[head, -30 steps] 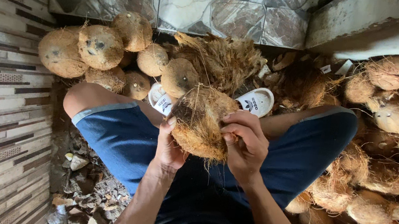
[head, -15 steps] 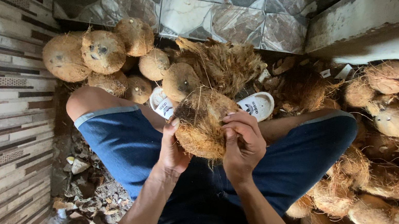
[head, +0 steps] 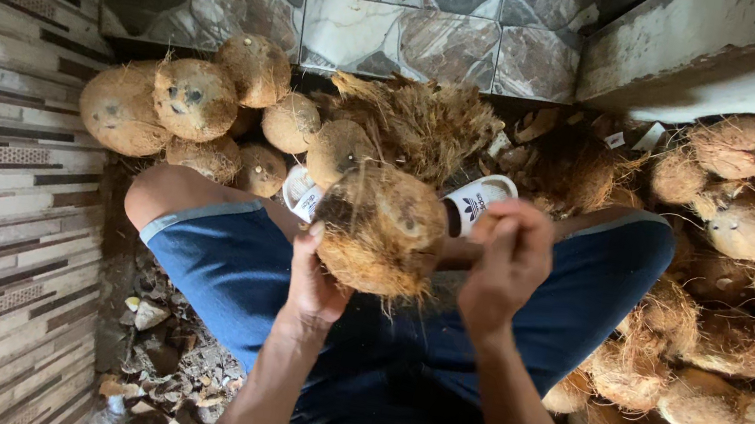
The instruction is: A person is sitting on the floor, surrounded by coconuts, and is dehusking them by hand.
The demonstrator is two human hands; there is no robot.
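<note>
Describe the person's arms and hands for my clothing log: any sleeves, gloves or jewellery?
Both forearms are bare up to the bottom edge of the picture, with no sleeves in view. The left hand and the right hand wear no gloves, and no ring, watch or band shows on either wrist. Lower down, the person wears blue shorts with a lighter hem.

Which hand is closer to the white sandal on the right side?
The right hand. It is closed just below the white sandal, nearly touching it. The left hand is farther away, on the other side of the hairy coconut, holding it from below.
</note>
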